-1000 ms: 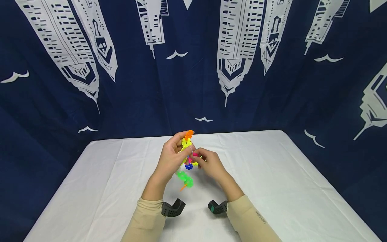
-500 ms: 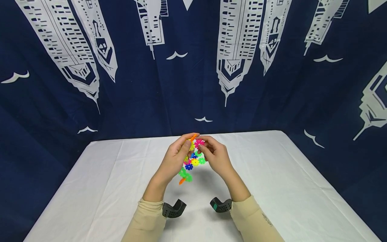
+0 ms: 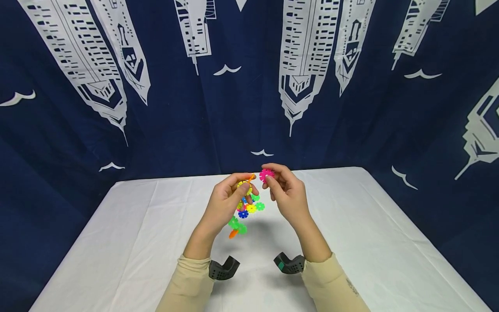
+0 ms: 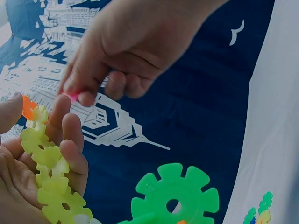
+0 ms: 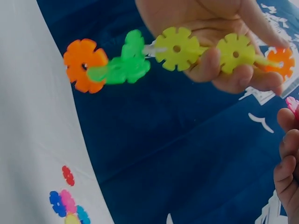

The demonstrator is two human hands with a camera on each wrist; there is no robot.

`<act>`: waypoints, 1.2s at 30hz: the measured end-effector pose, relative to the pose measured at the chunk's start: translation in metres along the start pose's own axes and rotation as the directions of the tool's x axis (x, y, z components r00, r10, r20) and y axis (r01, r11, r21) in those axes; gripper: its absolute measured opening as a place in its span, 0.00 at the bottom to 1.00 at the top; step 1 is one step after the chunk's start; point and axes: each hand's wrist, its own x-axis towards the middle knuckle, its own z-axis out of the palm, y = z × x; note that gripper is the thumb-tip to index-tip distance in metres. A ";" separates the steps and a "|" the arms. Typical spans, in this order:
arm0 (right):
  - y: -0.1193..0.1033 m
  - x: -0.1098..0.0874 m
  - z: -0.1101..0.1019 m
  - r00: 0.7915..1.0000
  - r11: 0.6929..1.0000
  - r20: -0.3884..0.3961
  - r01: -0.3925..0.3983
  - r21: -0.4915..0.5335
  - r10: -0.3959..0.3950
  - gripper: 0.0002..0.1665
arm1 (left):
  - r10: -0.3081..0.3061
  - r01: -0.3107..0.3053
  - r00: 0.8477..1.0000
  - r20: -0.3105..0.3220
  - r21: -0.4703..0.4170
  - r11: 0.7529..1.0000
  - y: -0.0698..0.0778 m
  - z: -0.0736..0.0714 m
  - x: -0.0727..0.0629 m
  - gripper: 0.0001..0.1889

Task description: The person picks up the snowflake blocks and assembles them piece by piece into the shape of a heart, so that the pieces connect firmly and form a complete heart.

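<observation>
My left hand [image 3: 222, 201] holds a chain of linked notched plastic discs [image 5: 175, 51]. In the right wrist view, the chain has an orange disc [image 5: 80, 65] at one end and another orange disc [image 5: 280, 64] by the thumb. Yellow, whitish and green discs lie between them. Between thumb and fingers, my right hand [image 3: 290, 197] pinches a pink notched disc [image 3: 265, 175]. This disc is just right of the chain's upper orange end and apart from it. In the left wrist view, the right fingers mostly cover the pink disc.
Several loose discs, among them a yellow disc [image 3: 251, 208], a blue disc [image 3: 243, 214] and a green disc [image 3: 260, 206], lie on the white-covered table [image 3: 351, 234] beyond the chain. A dark blue curtain [image 3: 241, 108] with white building prints hangs behind the table.
My right hand has risen from the loose discs with the pink disc, passed by the chain's upper end, then moved away to the right. The left hand has turned the chain slightly.
</observation>
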 end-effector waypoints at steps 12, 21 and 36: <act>-0.013 -0.001 -0.002 0.996 0.996 -0.034 0.086 0.020 -0.085 0.14 | -0.005 0.006 0.999 0.039 -0.021 1.000 -0.003 0.002 0.000 0.14; -0.017 -0.003 -0.002 0.993 0.994 -0.028 0.112 0.013 -0.112 0.14 | -0.004 0.000 0.999 0.047 0.090 0.996 -0.001 0.002 -0.002 0.13; -0.016 -0.007 0.012 0.987 0.981 -0.067 0.150 0.122 -0.143 0.13 | 0.025 -0.030 0.998 0.050 0.091 0.995 0.002 -0.001 -0.003 0.13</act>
